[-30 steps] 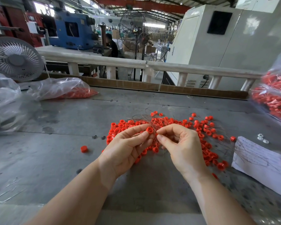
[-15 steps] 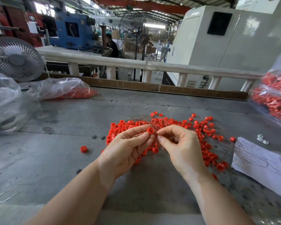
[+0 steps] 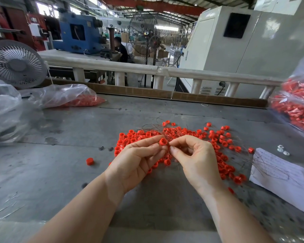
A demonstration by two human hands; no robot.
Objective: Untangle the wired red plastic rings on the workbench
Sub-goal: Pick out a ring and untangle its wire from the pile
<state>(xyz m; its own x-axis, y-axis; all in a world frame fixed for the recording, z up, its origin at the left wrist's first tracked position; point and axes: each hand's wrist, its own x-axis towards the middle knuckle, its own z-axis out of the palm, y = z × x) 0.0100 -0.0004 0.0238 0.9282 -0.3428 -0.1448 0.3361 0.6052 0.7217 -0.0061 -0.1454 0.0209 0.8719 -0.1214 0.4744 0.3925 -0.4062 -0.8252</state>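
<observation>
1. Red rings (image 3: 179, 137) on thin wires lie in a tangled heap at the middle of the grey bench (image 3: 60, 181), and the heap spreads toward the right edge.
2. The left hand (image 3: 137, 163) pinches one ring (image 3: 163, 141) between thumb and fingertips, just above the heap.
3. The right hand (image 3: 197, 160) is curled, with thumb and forefinger pressed together beside that ring; it seems to pinch a wire (image 3: 170, 155), but the wire is too thin to be sure.
4. The fingertips of both hands almost touch each other.
5. One loose ring (image 3: 90, 161) lies alone on the bench, left of the heap.
6. A white paper (image 3: 284, 176) lies at the right edge, and some wires reach over it.
7. Two small white parts (image 3: 282, 150) lie just behind the paper.
8. A clear bag (image 3: 298, 109) with red pieces is at the far right corner.
9. Another bag (image 3: 67, 97) with red pieces lies at the far left edge, near a white fan (image 3: 16, 64).
</observation>
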